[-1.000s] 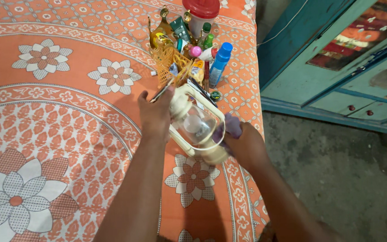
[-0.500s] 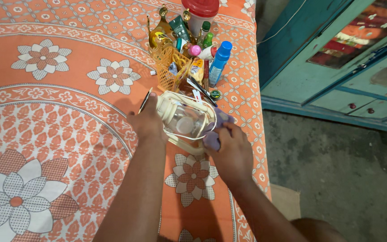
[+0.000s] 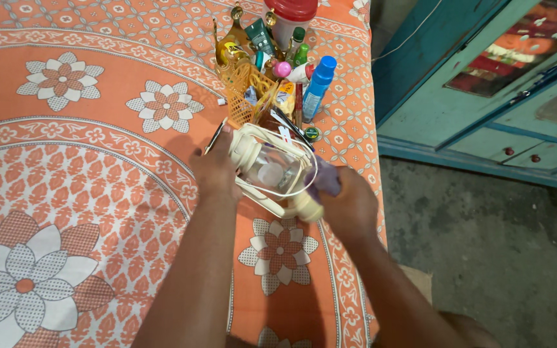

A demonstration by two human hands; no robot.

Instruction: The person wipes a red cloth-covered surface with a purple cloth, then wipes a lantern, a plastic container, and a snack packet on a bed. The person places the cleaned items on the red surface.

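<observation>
Bedspread: an orange bedspread [image 3: 98, 161] with white flower prints covers the bed, reaching to its right edge.
Left hand: the left hand [image 3: 216, 169] is clenched on the top cap of the lantern, apparently to steady it.
Lantern: a cream hurricane lantern [image 3: 272, 174] with a clear glass globe lies tilted on its side over the bed, between both hands.
Right hand: the right hand [image 3: 349, 203] presses a purple cloth [image 3: 325, 180] against the lantern's base, fingers closed on the cloth.
Far clutter: an orange mesh basket [image 3: 247, 87], a red-lidded jar [image 3: 289, 16] and a blue bottle [image 3: 317, 87] stand just beyond.
Far right: a teal cabinet [image 3: 459, 96] beside the bed.
</observation>
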